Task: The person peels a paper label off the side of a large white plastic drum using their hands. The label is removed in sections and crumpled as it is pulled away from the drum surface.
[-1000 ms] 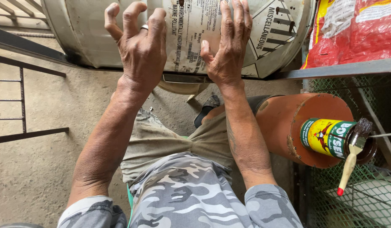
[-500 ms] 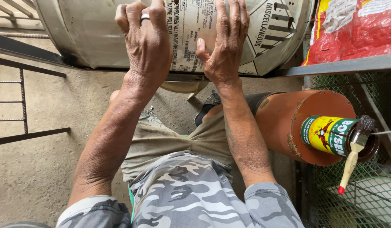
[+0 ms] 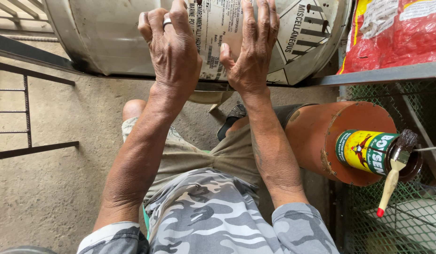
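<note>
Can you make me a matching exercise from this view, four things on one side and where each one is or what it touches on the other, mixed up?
Things:
1. left hand
2. right hand
3. paintbrush
4. red bag

Places:
A. lying across the open paint can
B. on the metal shelf, upper right
C. flat on the drum's paper label, fingers spread
D. on the metal drum, ring on one finger

Pairs: 1-D, 2-C, 3-A, 4-B

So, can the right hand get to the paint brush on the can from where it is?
Probably yes. The right hand lies on the metal drum; the paint brush rests across the paint can, with nothing between them.
</note>
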